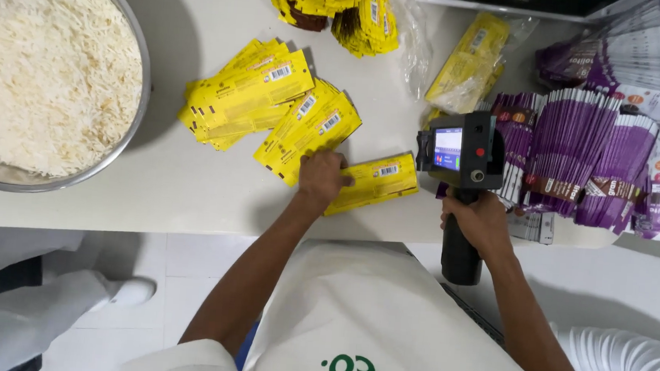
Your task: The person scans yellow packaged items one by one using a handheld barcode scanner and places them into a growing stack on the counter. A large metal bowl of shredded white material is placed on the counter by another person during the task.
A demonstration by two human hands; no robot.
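Spanning the view, a white counter (190, 199) stands over a pale tiled floor (184, 276). One steel bowl (142, 48) of white rice sits at left. The left hand (321, 176) presses flat, fingers spread, on one glossy yellow pouch (381, 180) near the counter edge; the right hand (482, 223) is clamped around one black handheld printer (462, 152).

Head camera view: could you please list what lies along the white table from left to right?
Metal bowl of white rice → fanned yellow pouches → left hand pressing a single yellow pouch → black handheld device with a small screen, gripped by the right hand → stacks of purple pouches.
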